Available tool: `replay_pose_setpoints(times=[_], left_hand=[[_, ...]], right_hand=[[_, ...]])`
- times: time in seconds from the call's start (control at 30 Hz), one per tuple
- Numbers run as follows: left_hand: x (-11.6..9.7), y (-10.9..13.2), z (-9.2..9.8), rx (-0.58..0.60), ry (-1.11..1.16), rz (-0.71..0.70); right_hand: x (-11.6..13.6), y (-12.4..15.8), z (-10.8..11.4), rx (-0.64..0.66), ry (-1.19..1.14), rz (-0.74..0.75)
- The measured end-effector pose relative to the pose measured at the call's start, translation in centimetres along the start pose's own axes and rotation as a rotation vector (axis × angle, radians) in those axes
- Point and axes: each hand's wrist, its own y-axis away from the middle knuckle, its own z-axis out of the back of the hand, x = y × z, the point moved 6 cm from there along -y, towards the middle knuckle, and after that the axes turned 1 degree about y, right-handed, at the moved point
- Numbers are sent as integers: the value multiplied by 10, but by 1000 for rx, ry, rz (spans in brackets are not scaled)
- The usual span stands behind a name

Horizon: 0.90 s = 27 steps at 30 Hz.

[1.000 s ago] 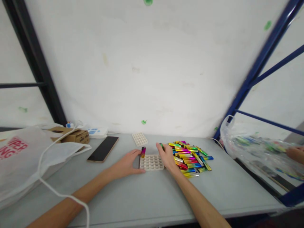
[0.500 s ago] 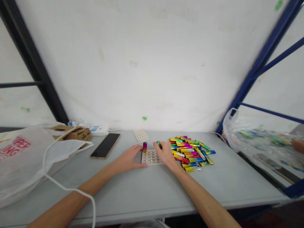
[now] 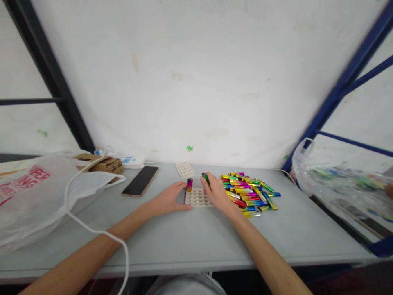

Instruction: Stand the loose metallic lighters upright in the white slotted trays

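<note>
A white tray with round holes (image 3: 197,198) lies on the grey table (image 3: 196,237). One rainbow-coloured lighter (image 3: 189,184) stands upright in its far left corner. My left hand (image 3: 170,198) lies flat against the tray's left edge, fingers spread. My right hand (image 3: 216,192) rests at the tray's right side, pinching a green lighter (image 3: 204,178) upright over the tray's far right corner. A pile of shiny multicoloured lighters (image 3: 249,192) lies just right of that hand.
A second white tray (image 3: 185,169) lies near the wall. A black phone (image 3: 140,180), a cardboard box (image 3: 102,164), a power strip (image 3: 132,160) and a white bag with red print (image 3: 33,196) sit at left. A clear plastic bag (image 3: 334,182) is at right.
My right hand has shifted the green lighter from the pile's edge to the tray's far right corner. The left hand stays at the tray. The camera view has tilted a little.
</note>
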Motion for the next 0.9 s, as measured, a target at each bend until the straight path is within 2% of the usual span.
replay_pose_setpoints(times=[0.13,0.3,0.43,0.8,0.9], left_hand=[[-4,0,1,-5,2,-16],[-2,1,0,-8,4,-22],[-1,0,-1,-18,1,-51],[-2,0,-1,5,-13,-30],[-1,-1,0,9,-11,-29]], right_hand=[[12,3,-4,41,148,159],[11,4,-15,180,128,71],[14,4,-23,263,83,88],[23,-3,-41,394,444,159],[23,-3,-41,415,441,154]])
